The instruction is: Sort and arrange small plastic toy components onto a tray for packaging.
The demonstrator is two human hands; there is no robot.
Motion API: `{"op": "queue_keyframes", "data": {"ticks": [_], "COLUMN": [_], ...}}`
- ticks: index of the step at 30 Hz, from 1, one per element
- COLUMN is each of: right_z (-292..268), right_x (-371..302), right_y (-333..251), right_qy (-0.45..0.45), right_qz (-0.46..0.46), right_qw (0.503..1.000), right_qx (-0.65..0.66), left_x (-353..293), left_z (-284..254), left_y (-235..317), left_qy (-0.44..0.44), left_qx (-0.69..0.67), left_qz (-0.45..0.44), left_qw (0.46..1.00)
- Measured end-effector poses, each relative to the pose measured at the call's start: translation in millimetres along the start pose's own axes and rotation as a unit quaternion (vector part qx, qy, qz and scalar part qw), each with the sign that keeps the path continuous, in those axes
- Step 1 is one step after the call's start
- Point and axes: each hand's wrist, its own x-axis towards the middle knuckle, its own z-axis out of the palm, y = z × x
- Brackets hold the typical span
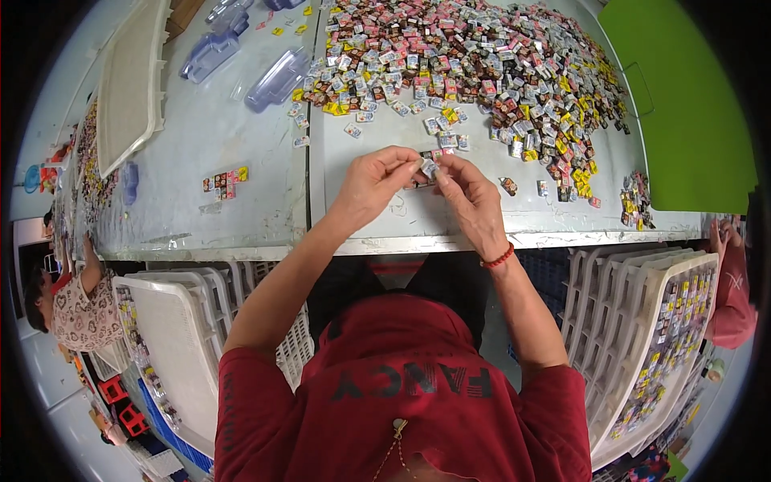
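Nearest, either side of the person's dark-red shirt, 2 stacks of white slatted trays stand below the table edge: in the right stack the outermost tray holds many small packets in rows, black, yellow and pale, while the left stack shows a bare white face, with packets along its left side. At the table edge, the left hand pinches a small whitish packet between thumb and fingertips, and the right hand, above a red bracelet, narrows on the packet's other side. Dark and pink packets show around the fingertips; whether the hands touch these, I cannot tell. Left of the hands lies a small block of packets, red, dark and yellow. Beyond, a wide loose heap of pink, white, brown and yellow packets covers the table. Left of it lie clear bluish plastic containers; what they hold, if anything, is unclear. A white tray leans farther left, and a green panel stands at right.
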Motion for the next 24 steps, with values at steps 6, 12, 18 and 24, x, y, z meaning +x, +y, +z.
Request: {"op": "queue_keyframes", "data": {"ticks": [6, 12, 18, 24], "right_z": [1.2, 4.4, -4.5, -24.1], "right_x": [-7.3, -9.0, 14.3, 65.6], "right_y": [-3.4, -7.2, -13.0, -14.0], "right_qy": [-0.032, -0.004, 0.015, -0.150], "right_qz": [0.062, 0.044, 0.095, 0.017], "right_qw": [0.985, 0.978, 0.950, 0.981], "right_qx": [0.160, 0.205, 0.297, -0.122], "left_x": [-14.0, -15.3, -9.8, -12.4], "left_z": [12.0, 19.2, 13.3, -5.2], "left_y": [10.5, 2.7, -0.4, -31.3], "left_qy": [0.034, 0.067, 0.080, 0.013], "left_qx": [0.192, 0.345, 0.381, 0.528], "left_qz": [0.085, 0.290, 0.272, 0.210], "left_qw": [0.977, 0.890, 0.880, 0.823]}}
